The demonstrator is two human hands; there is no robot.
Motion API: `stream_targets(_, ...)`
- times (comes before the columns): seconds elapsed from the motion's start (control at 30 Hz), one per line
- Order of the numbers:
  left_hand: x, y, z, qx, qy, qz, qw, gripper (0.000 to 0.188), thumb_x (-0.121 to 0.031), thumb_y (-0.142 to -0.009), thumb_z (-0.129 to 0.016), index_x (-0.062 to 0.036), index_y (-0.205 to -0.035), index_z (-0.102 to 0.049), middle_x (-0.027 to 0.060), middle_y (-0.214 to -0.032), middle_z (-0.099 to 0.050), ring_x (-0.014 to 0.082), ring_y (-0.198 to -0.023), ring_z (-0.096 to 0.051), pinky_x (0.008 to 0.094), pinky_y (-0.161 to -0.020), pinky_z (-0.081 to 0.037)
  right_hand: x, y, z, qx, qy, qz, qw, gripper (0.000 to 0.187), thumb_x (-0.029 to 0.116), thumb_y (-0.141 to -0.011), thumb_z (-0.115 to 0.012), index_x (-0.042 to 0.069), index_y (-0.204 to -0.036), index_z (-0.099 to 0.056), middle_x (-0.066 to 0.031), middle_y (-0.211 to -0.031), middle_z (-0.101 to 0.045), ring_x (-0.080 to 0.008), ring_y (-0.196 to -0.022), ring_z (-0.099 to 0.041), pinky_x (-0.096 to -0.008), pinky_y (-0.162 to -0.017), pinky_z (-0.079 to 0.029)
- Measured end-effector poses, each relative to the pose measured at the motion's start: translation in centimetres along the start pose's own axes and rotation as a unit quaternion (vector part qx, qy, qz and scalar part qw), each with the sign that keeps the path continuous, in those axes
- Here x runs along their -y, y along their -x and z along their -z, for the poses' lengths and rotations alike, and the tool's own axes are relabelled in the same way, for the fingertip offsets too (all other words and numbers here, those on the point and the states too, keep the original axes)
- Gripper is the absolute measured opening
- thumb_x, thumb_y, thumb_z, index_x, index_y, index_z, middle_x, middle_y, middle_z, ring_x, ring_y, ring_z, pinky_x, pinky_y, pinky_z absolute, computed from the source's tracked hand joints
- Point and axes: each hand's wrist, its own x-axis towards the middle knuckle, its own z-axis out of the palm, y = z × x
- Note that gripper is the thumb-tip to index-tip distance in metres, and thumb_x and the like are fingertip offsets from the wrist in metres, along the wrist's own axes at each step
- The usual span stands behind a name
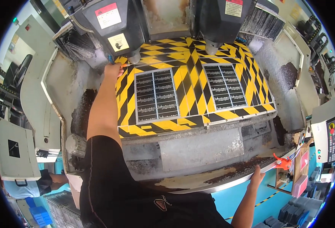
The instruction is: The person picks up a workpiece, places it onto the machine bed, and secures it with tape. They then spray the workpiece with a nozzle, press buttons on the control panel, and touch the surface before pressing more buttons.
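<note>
My left hand (113,70) reaches far across the machine's bed, its fingers closed on a small orange nozzle (125,65). A blue fitting (110,59) shows just behind that hand. Close by hangs the left spindle (134,57), above a bed cover (192,89) striped yellow and black. Two framed grids hold rows of dark flat pieces: a left grid (155,95) and a right grid (225,86). My right hand (256,178) grips the metal front rim (228,182), thumb over its top; its other fingers are partly hidden. A red-orange air gun (282,163) lies beside it on the rim.
The right spindle (212,47) hangs over the right grid. Stained metal walls enclose the bed on both sides. A control panel (329,135) stands at the right. Another person (23,189) is at the lower left, near stacked grey trays (63,207) and a blue crate (41,216).
</note>
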Motion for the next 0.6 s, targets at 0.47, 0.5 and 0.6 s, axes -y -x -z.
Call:
stream_targets(0.47,-3.4,-0.4,1.9,-0.212,-0.177,-0.211,0.938,0.046,-0.032,-0.084,-0.07,-0.0078,-0.123,-0.063,0.0143,-0.107,-0.073,0.0328,-0.106,-0.068,0.0435,-0.092,-0.053,-1.6,-1.0,0.8,0.039,-0.06,0.01,0.997,0.052,0.024,-0.093,-0.065,-0.008,-0.131,-0.05,-0.0156,-0.124,-0.061,-0.0239,-0.107,-0.061,-0.0387,-0.092,-0.05)
stream_targets(0.5,-4.9,0.5,1.6,-0.192,-0.179,-0.212,0.941,0.045,-0.033,-0.084,-0.068,-0.0089,-0.122,-0.063,0.0176,-0.112,-0.072,0.0354,-0.11,-0.066,0.0446,-0.095,-0.051,-2.2,-1.2,1.1,0.041,-0.057,0.017,0.997,0.052,0.024,-0.093,-0.065,-0.008,-0.131,-0.05,-0.0156,-0.124,-0.061,-0.0239,-0.107,-0.061,-0.0387,-0.092,-0.05)
stream_targets(0.6,-6.9,0.0,3.5,-0.21,-0.219,-0.237,0.923,0.033,-0.032,-0.088,-0.065,-0.0144,-0.116,-0.068,0.0157,-0.109,-0.073,0.036,-0.105,-0.069,0.0458,-0.091,-0.054,-2.4,-1.9,0.9,0.007,-0.016,-0.026,0.999,0.053,0.032,-0.091,-0.069,-0.006,-0.122,-0.048,-0.0159,-0.117,-0.061,-0.0237,-0.101,-0.06,-0.0394,-0.091,-0.049)
